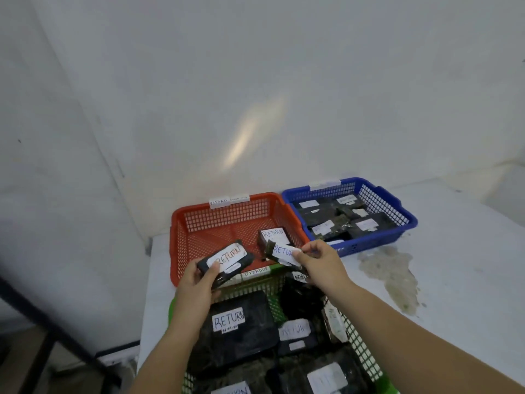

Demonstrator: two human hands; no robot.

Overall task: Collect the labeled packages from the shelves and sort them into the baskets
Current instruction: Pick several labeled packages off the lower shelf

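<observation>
The left hand (pixel 200 275) has its grip curled round a black package (pixel 225 261) with a white label reading RETURN in red, thumb pressed on the label, holding it over the near edge of the red basket (pixel 199 231). The right hand (pixel 318 263) pinches a second black package (pixel 281 255) between thumb and fingers, its RETURN label written in blue, also above the red basket's near right corner. Inside that basket lies one more package (pixel 272 236) labeled RETURN. Close to the person, a green basket (pixel 362 346) holds several black packages, the largest (pixel 235 328) also marked RETURN. A blue basket (pixel 380 200), touching the red one on its right, is filled with labeled dark packages. All baskets sit on a white worktop (pixel 454 251) bearing a stain (pixel 395 277).
</observation>
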